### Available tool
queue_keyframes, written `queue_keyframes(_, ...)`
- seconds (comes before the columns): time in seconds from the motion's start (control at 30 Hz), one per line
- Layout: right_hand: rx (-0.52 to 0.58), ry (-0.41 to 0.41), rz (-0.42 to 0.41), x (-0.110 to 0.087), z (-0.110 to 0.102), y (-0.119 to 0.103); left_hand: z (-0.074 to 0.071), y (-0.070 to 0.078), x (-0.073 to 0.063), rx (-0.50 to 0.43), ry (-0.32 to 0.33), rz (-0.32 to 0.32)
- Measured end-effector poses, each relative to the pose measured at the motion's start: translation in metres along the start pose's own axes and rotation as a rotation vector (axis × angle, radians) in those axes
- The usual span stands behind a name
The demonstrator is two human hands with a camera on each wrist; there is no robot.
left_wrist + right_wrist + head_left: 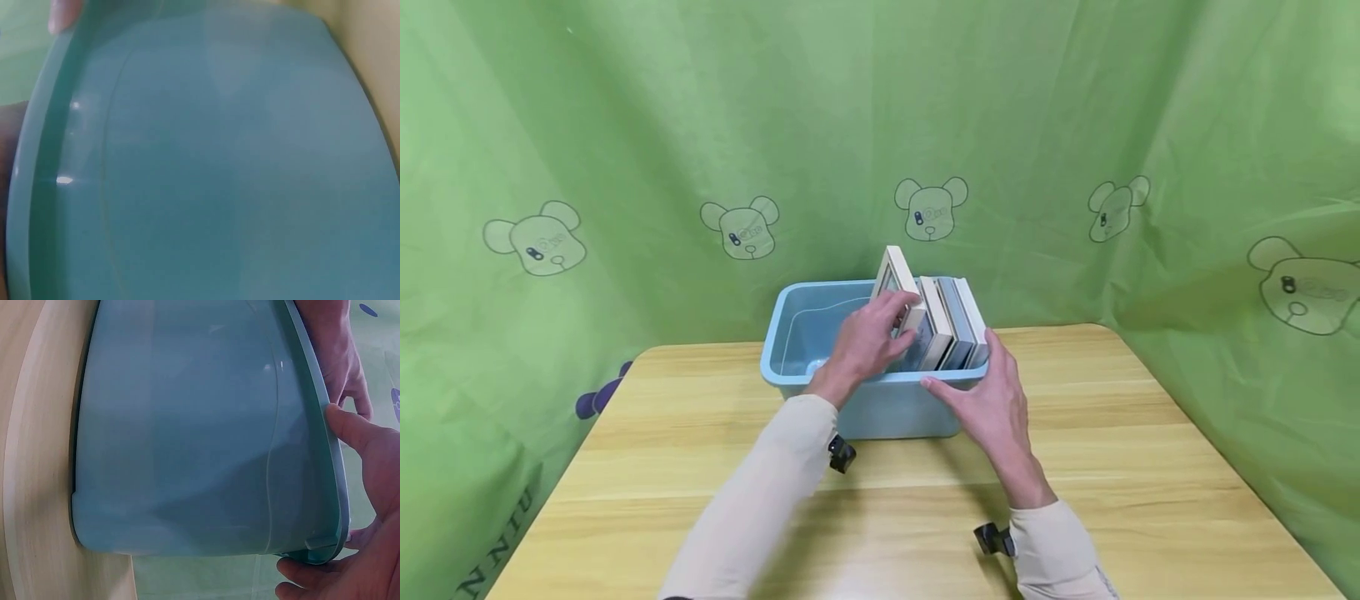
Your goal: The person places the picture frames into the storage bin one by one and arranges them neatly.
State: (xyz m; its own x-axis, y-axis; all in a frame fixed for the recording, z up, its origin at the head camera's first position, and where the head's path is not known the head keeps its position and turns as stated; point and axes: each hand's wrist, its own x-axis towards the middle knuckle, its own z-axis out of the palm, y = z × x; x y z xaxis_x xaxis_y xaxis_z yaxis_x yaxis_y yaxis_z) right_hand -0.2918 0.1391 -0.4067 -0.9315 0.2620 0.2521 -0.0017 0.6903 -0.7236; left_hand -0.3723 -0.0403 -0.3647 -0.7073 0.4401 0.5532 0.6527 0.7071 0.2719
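A light-blue plastic bin (880, 408) holds several picture frames standing in its right half. My left hand (868, 333) reaches over the front rim and grips a white picture frame (898, 279), which leans and rises above the others. To its right, leaning close together, are a cream frame (936, 321), a grey-blue frame (957, 317) and a white frame (972, 312). My right hand (996, 400) holds the bin's front right corner. Its thumb (350, 428) lies at the front rim and its fingers (306, 575) curl round the end. The left wrist view shows mostly the bin's front wall (206, 156).
The bin stands on a light wooden table (700, 467), near its back edge. A green curtain (820, 125) printed with bear heads hangs behind and at both sides. Something purple (598, 400) shows beyond the table's left edge.
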Motion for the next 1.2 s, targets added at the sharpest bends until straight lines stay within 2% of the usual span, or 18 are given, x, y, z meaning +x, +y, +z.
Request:
queue_keyframes(0.53, -0.006, 0.004, 0.002, -0.002, 0.000, -0.001, 0.011, 0.002, 0.009, -0.005, -0.130, 0.007)
queue_keyframes(0.73, -0.009, 0.009, 0.003, -0.002, 0.001, -0.001, 0.011, 0.002, 0.009, -0.021, -0.156, 0.017)
queue_keyframes(1.2, -0.002, 0.003, 0.015, -0.004, 0.001, 0.000, 0.013, 0.001, 0.012, -0.076, -0.267, 0.013)
